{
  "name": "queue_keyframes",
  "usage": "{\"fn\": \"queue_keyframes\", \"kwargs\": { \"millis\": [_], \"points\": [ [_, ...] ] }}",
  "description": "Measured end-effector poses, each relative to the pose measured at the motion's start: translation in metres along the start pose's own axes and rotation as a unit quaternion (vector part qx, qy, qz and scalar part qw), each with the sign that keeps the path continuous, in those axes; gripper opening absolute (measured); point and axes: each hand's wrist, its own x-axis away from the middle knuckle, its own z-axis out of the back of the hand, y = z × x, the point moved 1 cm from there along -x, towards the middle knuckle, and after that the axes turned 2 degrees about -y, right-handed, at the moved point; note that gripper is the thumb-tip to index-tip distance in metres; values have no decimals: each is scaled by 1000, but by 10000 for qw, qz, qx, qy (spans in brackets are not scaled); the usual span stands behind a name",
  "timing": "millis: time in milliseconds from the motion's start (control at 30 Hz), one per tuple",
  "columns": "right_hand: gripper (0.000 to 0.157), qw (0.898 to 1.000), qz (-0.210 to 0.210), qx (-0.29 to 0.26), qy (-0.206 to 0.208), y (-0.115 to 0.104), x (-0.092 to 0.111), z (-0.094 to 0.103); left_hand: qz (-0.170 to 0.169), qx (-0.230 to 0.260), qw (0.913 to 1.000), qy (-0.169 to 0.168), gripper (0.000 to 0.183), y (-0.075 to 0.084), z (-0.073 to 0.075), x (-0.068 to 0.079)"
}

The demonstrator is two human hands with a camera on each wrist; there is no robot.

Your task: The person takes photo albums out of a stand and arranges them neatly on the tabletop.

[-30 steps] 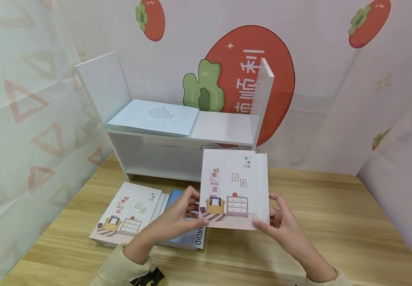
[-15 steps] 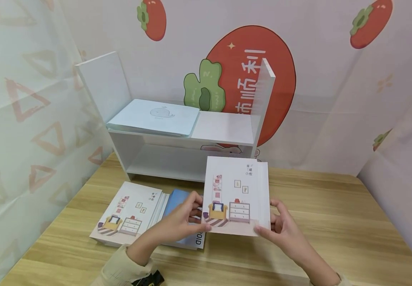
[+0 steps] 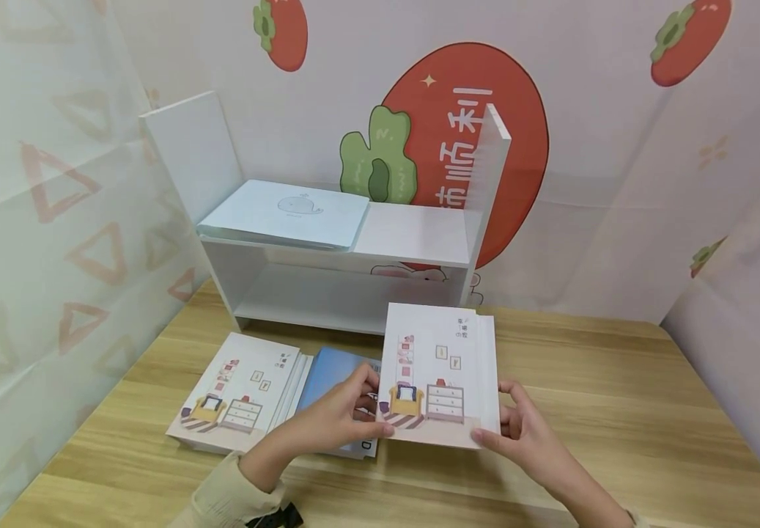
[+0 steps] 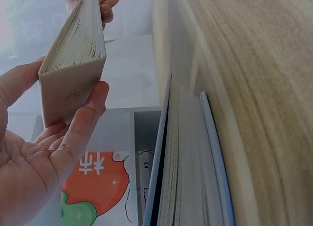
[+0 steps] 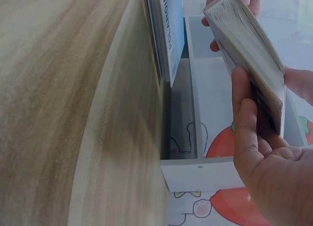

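Observation:
A white photo album (image 3: 429, 374) with a printed armchair and dresser on its cover is raised above the table in the head view. My left hand (image 3: 333, 414) grips its left edge, thumb on the front cover. At the opposite edge my right hand (image 3: 531, 440) holds it the same way, with fingers curled underneath. The left wrist view shows the album's spine (image 4: 73, 91) and its thick block of pages between thumb and fingers. Below and beside my left hand lies a blue album (image 3: 327, 378), partly hidden by that hand. A matching white album (image 3: 241, 389) lies left of it.
A white two-tier shelf (image 3: 412, 235) stands behind the albums on the wooden table (image 3: 617, 411). On its upper board, at the left, lies a pale blue whale folder (image 3: 287, 213). Fabric walls surround the table on the left, back and right.
Both hands have lowered the photo album toward the table and shifted it slightly right. More of the shelf's lower right corner now shows. The albums on the table have stayed put.

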Motion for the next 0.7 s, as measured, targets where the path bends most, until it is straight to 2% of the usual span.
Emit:
{"fn": "queue_keyframes", "kwargs": {
  "millis": [300, 700],
  "points": [
    [63, 9995, -235, 68, -197, 3, 5, 1, 145, -76, 9997, -205, 44, -2, -4, 1],
    [65, 9965, -670, -121, -477, 13, 9, 2, 382, -209, 9983, -377, 42, -6, -9, 0]
  ]
}}
